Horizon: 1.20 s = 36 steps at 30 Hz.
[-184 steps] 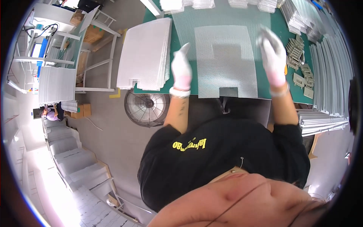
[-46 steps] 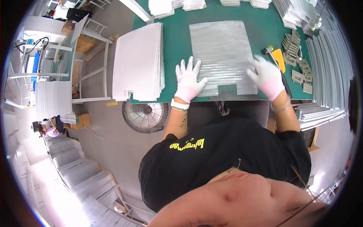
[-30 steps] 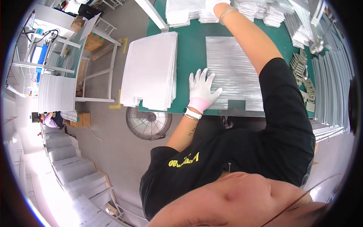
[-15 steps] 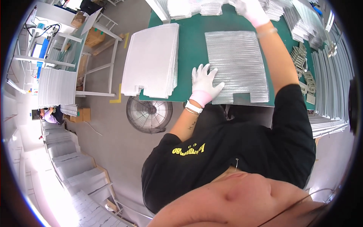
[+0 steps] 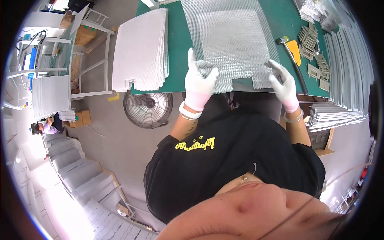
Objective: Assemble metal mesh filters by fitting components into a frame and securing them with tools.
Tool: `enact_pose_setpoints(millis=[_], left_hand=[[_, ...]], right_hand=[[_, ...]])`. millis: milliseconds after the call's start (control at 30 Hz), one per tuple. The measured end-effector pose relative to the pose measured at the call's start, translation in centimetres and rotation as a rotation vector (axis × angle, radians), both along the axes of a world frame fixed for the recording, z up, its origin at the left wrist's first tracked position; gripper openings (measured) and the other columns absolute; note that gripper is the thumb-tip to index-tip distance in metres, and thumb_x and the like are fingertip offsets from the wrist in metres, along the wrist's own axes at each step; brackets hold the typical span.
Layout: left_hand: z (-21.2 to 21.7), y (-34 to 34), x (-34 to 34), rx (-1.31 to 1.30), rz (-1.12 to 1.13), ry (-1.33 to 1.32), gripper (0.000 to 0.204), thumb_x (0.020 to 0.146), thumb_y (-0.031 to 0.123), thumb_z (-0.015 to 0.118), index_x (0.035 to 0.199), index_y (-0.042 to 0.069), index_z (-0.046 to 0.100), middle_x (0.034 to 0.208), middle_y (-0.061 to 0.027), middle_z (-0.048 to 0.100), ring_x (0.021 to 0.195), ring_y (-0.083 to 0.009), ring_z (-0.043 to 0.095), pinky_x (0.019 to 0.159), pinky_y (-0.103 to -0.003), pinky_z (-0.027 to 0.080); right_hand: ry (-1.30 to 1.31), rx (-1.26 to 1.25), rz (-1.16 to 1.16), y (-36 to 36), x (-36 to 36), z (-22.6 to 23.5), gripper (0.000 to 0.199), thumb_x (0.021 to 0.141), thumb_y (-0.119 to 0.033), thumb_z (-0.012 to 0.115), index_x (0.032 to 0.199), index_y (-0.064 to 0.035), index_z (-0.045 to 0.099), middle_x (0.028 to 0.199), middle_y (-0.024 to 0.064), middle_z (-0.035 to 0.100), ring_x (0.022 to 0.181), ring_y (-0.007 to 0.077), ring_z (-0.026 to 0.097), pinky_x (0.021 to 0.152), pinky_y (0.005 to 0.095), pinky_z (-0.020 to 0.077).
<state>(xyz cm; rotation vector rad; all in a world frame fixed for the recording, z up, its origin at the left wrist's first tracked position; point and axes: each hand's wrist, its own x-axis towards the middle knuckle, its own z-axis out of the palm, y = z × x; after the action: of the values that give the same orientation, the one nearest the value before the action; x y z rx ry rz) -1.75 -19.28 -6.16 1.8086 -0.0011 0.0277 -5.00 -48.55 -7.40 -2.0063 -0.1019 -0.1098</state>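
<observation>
A sheet of silvery metal mesh [image 5: 236, 40] is being laid flat on the green counter [image 5: 178, 48] in the upper middle of the frame, and a second, smaller mesh layer appears to lie on top of it, though where one ends and the other begins cannot be told for certain. The step in hand is judged to be the squaring and settling of the sheet by its near edge. The next move is judged to call for an even press along that edge, so that the notched lower corner near the right of the sheet is kept lined up and the thin mesh is not creased.

The left hand [image 5: 199, 82], in a white glove, is set at the lower left corner of the mesh with its fingers loosely curled; the corner seems to be pinched between thumb and fingers, but a firm hold cannot be confirmed. The right hand [image 5: 283, 82], also gloved, is spread open with its fingertips laid on the lower right edge, and nothing is grasped by it.

A stack of white sheets [image 5: 140, 50] lies on the counter at the upper left, well apart from the hands.
</observation>
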Motion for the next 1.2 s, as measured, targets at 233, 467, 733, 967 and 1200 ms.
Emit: enact_pose_setpoints(millis=[233,467,733,967,1200], left_hand=[[-3.2,-0.6,0.7,0.569,0.028,-0.222,0.087,0.082,0.018,0.076,0.152,-0.003,0.029,0.112,-0.0175,0.064,0.092,-0.0271,0.065,0.079,-0.036,0.054],[-5.7,-0.7,1.4,0.727,-0.027,-0.208,0.076,0.081,0.026,0.076,0.143,-0.004,0.044,0.102,-0.0149,0.06,0.089,-0.028,0.061,0.082,-0.036,0.051],[-5.5,-0.6,1.4,0.769,-0.074,-0.164,0.073,0.082,0.028,0.075,0.142,-0.002,0.046,0.106,-0.015,0.06,0.096,-0.0297,0.061,0.084,-0.037,0.052],[-5.2,-0.5,1.7,0.79,-0.081,-0.179,0.075,0.081,0.029,0.076,0.144,0.001,0.046,0.11,-0.0153,0.059,0.098,-0.0314,0.063,0.082,-0.038,0.054],[-3.8,-0.2,3.1,0.907,-0.091,-0.098,0.085,0.075,0.038,0.081,0.146,0.008,0.046,0.12,-0.0177,0.053,0.11,-0.0353,0.057,0.092,-0.044,0.05]], right_hand=[[0.03,-0.283,-0.145,1.4,0.0,0.5,0.05,0.086,-0.016,0.069,0.134,-0.0082,0.061,0.084,0.0124,0.059,0.067,0.022,0.053,0.067,0.0319,0.0475],[-0.158,-0.515,-0.142,1.1,0.1,-3.0,0.051,0.085,-0.023,0.071,0.134,-0.0132,0.059,0.09,0.0147,0.062,0.086,0.0337,0.063,0.078,0.041,0.0522],[-0.108,-0.582,-0.128,1.2,-0.3,-3.0,0.052,0.086,-0.025,0.07,0.135,-0.0126,0.057,0.092,0.0142,0.062,0.087,0.0332,0.063,0.078,0.041,0.0518],[0.029,-0.634,-0.092,1.2,0.2,-1.9,0.048,0.089,-0.029,0.067,0.133,-0.0121,0.058,0.092,0.0145,0.062,0.086,0.0332,0.064,0.076,0.0421,0.0523],[0.194,-0.897,0.004,0.3,1.1,0.4,0.047,0.091,-0.038,0.064,0.132,-0.016,0.059,0.092,0.0135,0.066,0.088,0.0319,0.067,0.078,0.0418,0.0537]])
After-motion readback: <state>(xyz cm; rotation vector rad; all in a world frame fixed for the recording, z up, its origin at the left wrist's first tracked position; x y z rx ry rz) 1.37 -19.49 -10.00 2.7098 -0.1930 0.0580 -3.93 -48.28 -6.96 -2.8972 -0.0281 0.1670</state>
